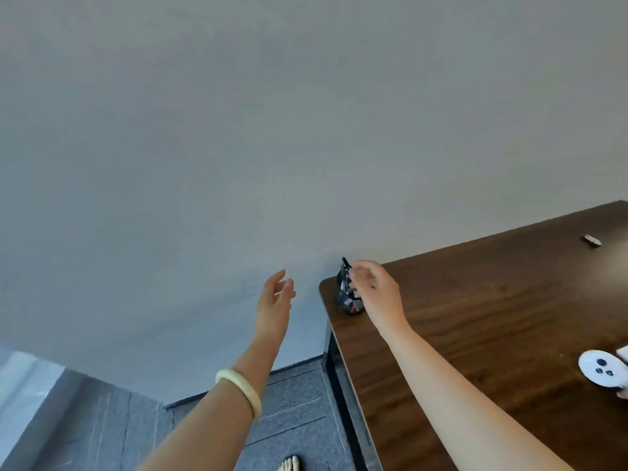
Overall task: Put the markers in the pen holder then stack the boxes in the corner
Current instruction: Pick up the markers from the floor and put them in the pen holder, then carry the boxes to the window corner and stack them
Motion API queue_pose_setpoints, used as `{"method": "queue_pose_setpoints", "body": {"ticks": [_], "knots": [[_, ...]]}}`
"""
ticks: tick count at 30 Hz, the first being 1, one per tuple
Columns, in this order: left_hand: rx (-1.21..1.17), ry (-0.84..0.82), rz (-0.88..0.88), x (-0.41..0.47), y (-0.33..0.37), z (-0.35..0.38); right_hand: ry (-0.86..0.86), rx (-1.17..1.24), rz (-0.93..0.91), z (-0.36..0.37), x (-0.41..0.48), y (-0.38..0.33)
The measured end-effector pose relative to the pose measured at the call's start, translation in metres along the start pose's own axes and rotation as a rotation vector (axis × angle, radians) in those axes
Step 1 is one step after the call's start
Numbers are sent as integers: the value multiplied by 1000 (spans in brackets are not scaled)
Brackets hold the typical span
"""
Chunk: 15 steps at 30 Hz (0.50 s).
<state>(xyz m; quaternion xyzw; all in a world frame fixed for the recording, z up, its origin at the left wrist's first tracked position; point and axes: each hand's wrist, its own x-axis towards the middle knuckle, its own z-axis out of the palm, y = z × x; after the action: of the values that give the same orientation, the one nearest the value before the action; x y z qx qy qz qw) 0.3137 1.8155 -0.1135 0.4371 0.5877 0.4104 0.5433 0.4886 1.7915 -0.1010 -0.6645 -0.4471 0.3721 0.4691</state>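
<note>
A dark mesh pen holder [347, 300] stands on the far left corner of the brown wooden desk [492, 317], close to the wall. Markers show inside it. My right hand [373, 290] is right beside and partly in front of the holder, fingers pinched around a dark marker [345, 263] whose end sticks up above the rim. My left hand [275, 300] hangs in the air left of the desk, in front of the wall, fingers apart and holding nothing. No boxes are in view.
A white round controller [603, 372] lies at the desk's right edge. A small grey object [592, 240] rests near the desk's far side. A plain wall fills the upper view; grey tiled floor [289, 409] lies left of the desk.
</note>
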Motion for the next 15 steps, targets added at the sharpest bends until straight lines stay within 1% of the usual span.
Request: {"method": "queue_pose_setpoints", "body": {"ticks": [3, 7, 9, 15], "knots": [[-42, 150, 5, -51, -10, -41, -183, 1, -71, 24, -33, -13], [-123, 354, -14, -139, -38, -99, -416, -52, -132, 67, -98, -25], [-165, 475, -31, -191, -51, -129, -532, -53, -147, 91, -140, -34], [-235, 886, -83, -371, -101, -230, -964, -120, -215, 171, -291, -49]]}}
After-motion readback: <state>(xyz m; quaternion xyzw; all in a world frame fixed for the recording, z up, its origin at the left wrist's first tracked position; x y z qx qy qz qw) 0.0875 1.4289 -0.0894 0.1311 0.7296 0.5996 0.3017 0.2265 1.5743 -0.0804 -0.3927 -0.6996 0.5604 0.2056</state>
